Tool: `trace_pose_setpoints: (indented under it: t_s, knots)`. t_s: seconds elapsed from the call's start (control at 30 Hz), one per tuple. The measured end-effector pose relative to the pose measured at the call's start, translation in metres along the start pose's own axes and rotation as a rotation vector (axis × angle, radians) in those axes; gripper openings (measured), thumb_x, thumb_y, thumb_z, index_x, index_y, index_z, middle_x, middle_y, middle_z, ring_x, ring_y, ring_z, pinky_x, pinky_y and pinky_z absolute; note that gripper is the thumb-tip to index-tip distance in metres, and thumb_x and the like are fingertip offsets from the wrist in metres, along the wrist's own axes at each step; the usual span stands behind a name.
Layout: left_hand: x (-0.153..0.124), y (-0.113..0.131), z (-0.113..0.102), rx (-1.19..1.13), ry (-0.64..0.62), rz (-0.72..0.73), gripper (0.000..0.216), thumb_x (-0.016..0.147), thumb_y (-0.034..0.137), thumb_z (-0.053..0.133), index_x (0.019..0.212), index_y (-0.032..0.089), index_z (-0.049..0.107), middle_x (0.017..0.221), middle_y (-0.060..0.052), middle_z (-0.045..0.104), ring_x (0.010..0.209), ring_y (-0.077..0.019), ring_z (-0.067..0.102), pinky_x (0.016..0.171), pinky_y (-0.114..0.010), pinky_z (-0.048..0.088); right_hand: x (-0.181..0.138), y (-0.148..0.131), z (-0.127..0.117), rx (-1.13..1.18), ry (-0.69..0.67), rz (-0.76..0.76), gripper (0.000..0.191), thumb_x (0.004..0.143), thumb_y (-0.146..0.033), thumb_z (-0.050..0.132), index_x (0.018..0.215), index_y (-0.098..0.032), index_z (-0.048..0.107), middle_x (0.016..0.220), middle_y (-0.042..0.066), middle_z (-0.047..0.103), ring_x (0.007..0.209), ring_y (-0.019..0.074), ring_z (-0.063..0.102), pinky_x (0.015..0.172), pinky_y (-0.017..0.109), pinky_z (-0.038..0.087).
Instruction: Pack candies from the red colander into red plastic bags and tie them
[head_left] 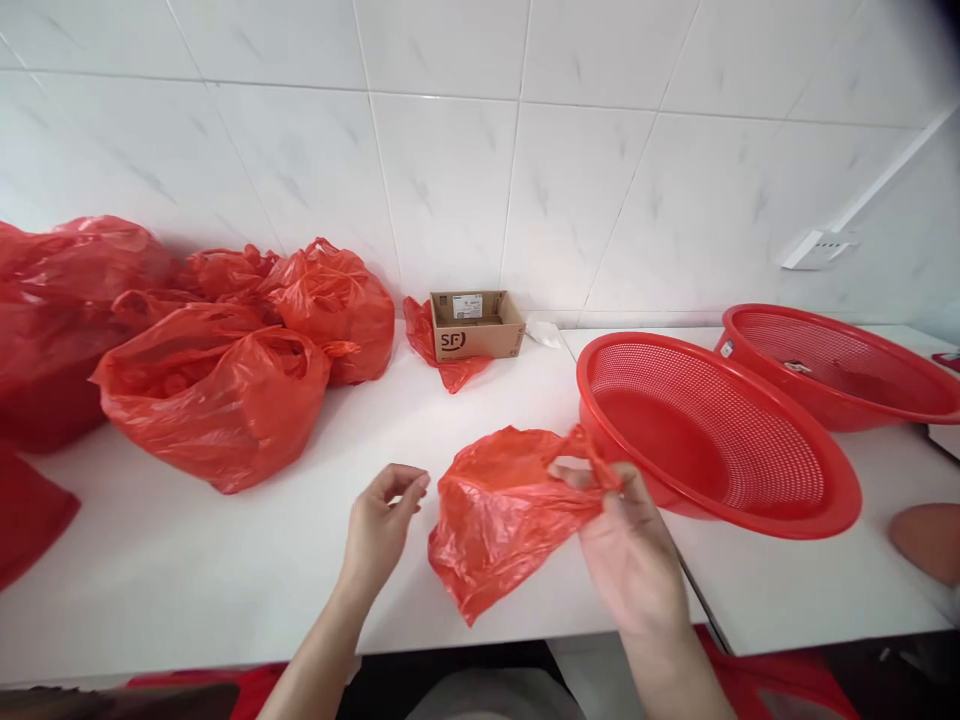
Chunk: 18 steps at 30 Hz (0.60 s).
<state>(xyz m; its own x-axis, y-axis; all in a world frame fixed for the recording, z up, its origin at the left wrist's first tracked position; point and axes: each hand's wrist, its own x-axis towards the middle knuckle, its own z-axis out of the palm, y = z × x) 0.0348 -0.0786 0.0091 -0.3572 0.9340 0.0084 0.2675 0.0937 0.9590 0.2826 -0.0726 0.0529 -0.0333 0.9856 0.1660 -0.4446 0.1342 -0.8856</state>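
A thin red plastic bag [495,510] hangs crumpled over the white table in front of me, its lower corner pointing down. My right hand [634,550] grips the bag by its handle loops at the right end, the fingers passing partly through the opening. Just left of the bag is my left hand [384,525], its thumb and fingers drawn together in a pinch. A small gap separates those fingertips from the plastic, and nothing shows between them.
Filled red bags [217,400] crowd the table's left side. A small open cardboard box [480,340] stands by the tiled wall on another red bag [461,375]. Two red perforated baskets [660,430] sit at right, near a wall socket [819,248]. A seam divides the white tabletop [247,580].
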Motion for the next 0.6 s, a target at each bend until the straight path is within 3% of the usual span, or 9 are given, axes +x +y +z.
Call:
trace_pose_setpoints:
  t_s: [0.1, 0.2, 0.33, 0.43, 0.5, 0.6]
  knots:
    - [0.003, -0.003, -0.014, -0.023, 0.089, -0.029, 0.033, 0.08, 0.053, 0.062, 0.082, 0.02, 0.06, 0.081, -0.003, 0.063, 0.081, -0.0202, 0.062, 0.069, -0.032, 0.054, 0.004, -0.012, -0.007, 0.167, 0.073, -0.024, 0.007, 0.087, -0.034, 0.061, 0.085, -0.028, 0.056, 0.066, -0.005, 0.053, 0.074, 0.0162, 0.062, 0.097, 0.045, 0.048]
    - [-0.006, 0.011, -0.013, -0.02, 0.044, -0.015, 0.032, 0.082, 0.053, 0.059, 0.09, 0.022, 0.059, 0.092, -0.004, 0.063, 0.084, -0.0205, 0.063, 0.068, -0.031, 0.053, 0.002, -0.012, 0.003, 0.088, 0.006, -0.055, 0.012, 0.086, -0.026, 0.063, 0.094, -0.031, 0.056, 0.068, -0.009, 0.057, 0.05, 0.0083, 0.049, 0.1, 0.046, 0.046]
    - [-0.024, 0.039, 0.012, -0.032, -0.204, -0.013, 0.043, 0.077, 0.042, 0.07, 0.117, 0.028, 0.06, 0.111, -0.005, 0.066, 0.082, -0.0192, 0.063, 0.068, -0.029, 0.051, -0.008, -0.002, 0.026, -0.08, -0.149, -0.06, 0.018, 0.087, -0.03, 0.063, 0.101, -0.032, 0.051, 0.084, -0.005, 0.069, 0.04, 0.0058, 0.038, 0.084, 0.045, 0.054]
    - [-0.03, 0.045, 0.026, -0.153, -0.387, -0.092, 0.03, 0.069, 0.035, 0.078, 0.095, 0.021, 0.07, 0.088, -0.004, 0.071, 0.069, -0.019, 0.062, 0.064, -0.029, 0.051, -0.01, -0.003, 0.029, -0.113, -0.147, -0.102, 0.018, 0.087, -0.032, 0.063, 0.1, -0.031, 0.05, 0.099, 0.001, 0.072, 0.043, 0.0063, 0.04, 0.07, 0.038, 0.055]
    - [-0.028, 0.039, 0.026, -0.239, -0.341, -0.119, 0.023, 0.072, 0.038, 0.075, 0.081, 0.018, 0.069, 0.075, -0.003, 0.069, 0.065, -0.0193, 0.062, 0.06, -0.028, 0.05, -0.007, -0.011, 0.023, -0.113, -0.047, -0.158, 0.018, 0.086, -0.028, 0.064, 0.1, -0.031, 0.052, 0.111, 0.001, 0.069, 0.043, 0.0046, 0.039, 0.072, 0.036, 0.054]
    - [-0.014, 0.021, 0.008, -0.366, -0.091, -0.104, 0.026, 0.08, 0.045, 0.067, 0.089, 0.02, 0.066, 0.083, -0.002, 0.069, 0.074, -0.0179, 0.064, 0.068, -0.028, 0.051, 0.001, -0.026, 0.009, -0.081, 0.131, -0.239, 0.018, 0.086, -0.021, 0.06, 0.099, -0.032, 0.054, 0.131, -0.001, 0.06, 0.042, 0.0013, 0.034, 0.077, 0.036, 0.053]
